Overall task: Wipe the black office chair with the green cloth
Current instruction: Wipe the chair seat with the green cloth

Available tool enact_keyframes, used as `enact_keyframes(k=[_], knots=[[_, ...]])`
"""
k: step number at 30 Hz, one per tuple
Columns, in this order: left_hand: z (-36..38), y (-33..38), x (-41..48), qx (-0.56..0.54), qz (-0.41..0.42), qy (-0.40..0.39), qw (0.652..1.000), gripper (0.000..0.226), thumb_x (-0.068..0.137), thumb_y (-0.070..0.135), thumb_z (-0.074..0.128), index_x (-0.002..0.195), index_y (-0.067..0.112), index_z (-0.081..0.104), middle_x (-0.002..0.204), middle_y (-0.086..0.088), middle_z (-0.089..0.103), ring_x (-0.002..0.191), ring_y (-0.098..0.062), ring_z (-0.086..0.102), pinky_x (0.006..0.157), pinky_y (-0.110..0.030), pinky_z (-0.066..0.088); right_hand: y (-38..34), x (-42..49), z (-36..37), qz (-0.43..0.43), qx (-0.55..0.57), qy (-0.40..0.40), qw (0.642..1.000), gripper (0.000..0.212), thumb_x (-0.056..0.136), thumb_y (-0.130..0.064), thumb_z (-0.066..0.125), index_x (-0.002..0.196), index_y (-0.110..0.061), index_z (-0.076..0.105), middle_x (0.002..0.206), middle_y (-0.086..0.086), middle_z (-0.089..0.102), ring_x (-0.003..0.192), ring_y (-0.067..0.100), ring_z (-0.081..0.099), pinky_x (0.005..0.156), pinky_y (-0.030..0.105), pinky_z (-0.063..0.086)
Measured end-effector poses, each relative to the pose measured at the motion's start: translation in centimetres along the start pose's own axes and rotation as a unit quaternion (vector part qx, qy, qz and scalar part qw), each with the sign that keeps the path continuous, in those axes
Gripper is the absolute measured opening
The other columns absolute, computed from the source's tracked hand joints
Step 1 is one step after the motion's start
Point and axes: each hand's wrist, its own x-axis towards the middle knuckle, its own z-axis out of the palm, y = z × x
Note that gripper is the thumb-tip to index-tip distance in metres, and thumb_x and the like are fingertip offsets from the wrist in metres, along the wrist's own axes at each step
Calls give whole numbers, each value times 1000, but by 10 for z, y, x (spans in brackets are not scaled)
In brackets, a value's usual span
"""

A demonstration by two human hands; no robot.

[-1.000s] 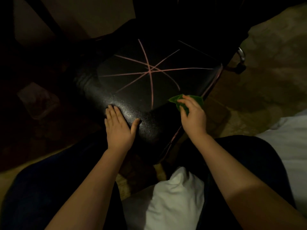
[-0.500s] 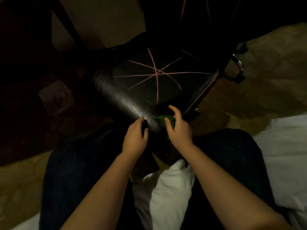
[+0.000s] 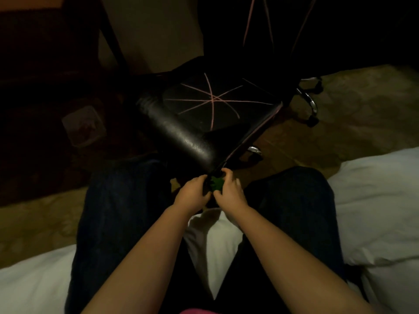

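Sitting in dim light on white bedding (image 3: 374, 200), dark-trousered knees (image 3: 118, 200) spread to either side of the black office chair (image 3: 188, 137). Lying far left on the dark floor, a pale square container (image 3: 84, 125), contents too murky to make out. Facing the camera with its near corner pointing between the knees, the chair's glossy seat, crossed by thin pink lines meeting in a star. Catching a little light at right, a chrome leg and castor (image 3: 310, 109) of the chair base on patterned carpet (image 3: 351, 123). Curling at that near corner, the left hand (image 3: 192, 196), fingers bent inward toward the green cloth (image 3: 217, 183); whether gripping the cloth or only touching beside it, impossible to tell. Bunching into a small crumpled wad just below the seat's front corner, the cloth, pinched between both hands and mostly hidden by them. Closing around the cloth from the right side, the right hand (image 3: 231, 191), fingers wrapped over its top edge, thumb tucked underneath. Pressing nearly together, the two hands, bare forearms converging from the lower frame.
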Motion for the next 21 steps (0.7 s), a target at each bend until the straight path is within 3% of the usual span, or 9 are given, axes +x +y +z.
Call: enact_keyframes(k=[3, 6, 12, 17, 21], knots=[[-2, -1, -5, -3, 3, -4, 1000, 66, 89, 25, 66, 147, 13, 38, 136, -12, 56, 124, -28, 53, 98, -35, 44, 4, -1, -2, -20, 11, -4, 1000, 68, 83, -16, 67, 138, -26, 28, 129, 12, 48, 112, 29, 54, 90, 38, 50], [-2, -5, -5, -3, 3, -10, 1000, 69, 87, 26, 68, 148, 15, 37, 134, -10, 58, 124, -26, 54, 98, -34, 45, 7, 2, 0, -19, 5, 8, 1000, 51, 81, -16, 72, 122, -21, 43, 117, 11, 55, 105, 27, 58, 79, 31, 49], [3, -16, 4, 25, -40, -32, 998, 55, 90, 27, 64, 140, 13, 46, 125, -10, 64, 114, -28, 59, 89, -35, 48, 13, 15, 14, 25, 15, 28, 999, 51, 76, -15, 79, 120, -13, 54, 115, 12, 61, 106, 27, 60, 86, 38, 53], [16, -19, 20, 56, -77, -82, 992, 33, 94, 27, 56, 122, 10, 58, 115, -13, 66, 104, -32, 61, 74, -33, 43, 14, 31, 32, 61, -9, 11, 998, 31, 77, -16, 78, 96, -20, 54, 103, 9, 63, 97, 28, 62, 81, 48, 55], [28, -21, 31, 48, -102, -93, 989, 28, 94, 27, 55, 115, 9, 60, 110, -13, 66, 100, -32, 61, 69, -31, 40, 15, 45, 42, 83, -33, 6, 996, 28, 78, -17, 76, 100, -14, 60, 104, 11, 66, 98, 29, 62, 78, 38, 54]])
